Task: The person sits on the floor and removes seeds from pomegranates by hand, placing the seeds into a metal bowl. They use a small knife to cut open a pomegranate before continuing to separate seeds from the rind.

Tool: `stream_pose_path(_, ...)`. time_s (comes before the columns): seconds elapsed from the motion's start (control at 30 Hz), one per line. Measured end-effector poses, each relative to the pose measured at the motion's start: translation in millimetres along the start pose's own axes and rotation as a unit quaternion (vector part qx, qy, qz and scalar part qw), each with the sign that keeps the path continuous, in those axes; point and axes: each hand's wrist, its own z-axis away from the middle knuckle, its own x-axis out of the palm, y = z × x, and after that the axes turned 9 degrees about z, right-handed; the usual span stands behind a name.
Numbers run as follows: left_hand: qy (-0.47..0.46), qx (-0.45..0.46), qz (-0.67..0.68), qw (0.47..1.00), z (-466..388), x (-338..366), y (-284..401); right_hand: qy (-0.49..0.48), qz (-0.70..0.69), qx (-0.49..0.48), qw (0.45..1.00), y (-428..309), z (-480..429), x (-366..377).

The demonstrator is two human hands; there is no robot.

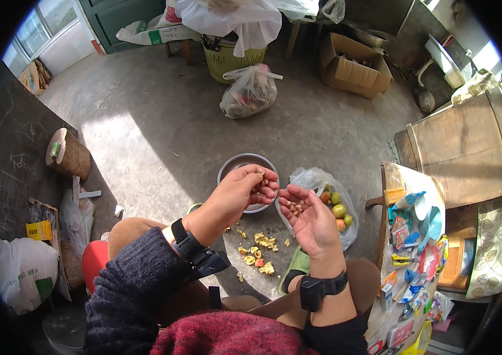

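Observation:
Above the metal basin (249, 156) on the floor, my left hand (244, 191) curls with its thumb against the fingers. Small pale seeds, apparently pomegranate arils, show between its fingertips. My right hand (310, 217) is turned palm up and cupped, with several pale pink arils (295, 207) lying in it. The fingertips of the two hands nearly meet. Behind my right hand sits an open clear plastic bag (308, 177) with several green and reddish pomegranates (339, 211). Broken yellow peel pieces (265, 241) are scattered on the floor below my hands. My hands partly hide the basin's inside.
At right stands a wooden table (393, 177) covered with packets and small items. A tied plastic bag (251, 91) lies ahead by a green basket (215, 57). A cardboard box (357, 66) is at the back right, a wood stump (70, 153) at left. A green shoe (295, 266) is near the peel.

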Motion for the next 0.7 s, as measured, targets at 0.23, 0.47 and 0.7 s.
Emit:
stream_pose_path(0.23,-0.093,-0.060,-0.222,0.969,4.6,3.3,-1.5,0.041,-0.030,-0.046,0.998,-1.9,-3.1,-1.4)
stream_pose_path(0.47,-0.240,-0.136,-0.478,0.834,10.1,8.5,-17.0,0.037,-0.067,-0.075,0.994,-10.2,-1.6,-2.6)
stream_pose_path(0.7,-0.288,-0.078,-0.552,0.779,11.0,6.7,-31.2,0.042,-0.077,-0.068,0.994,-8.1,-3.3,-6.7)
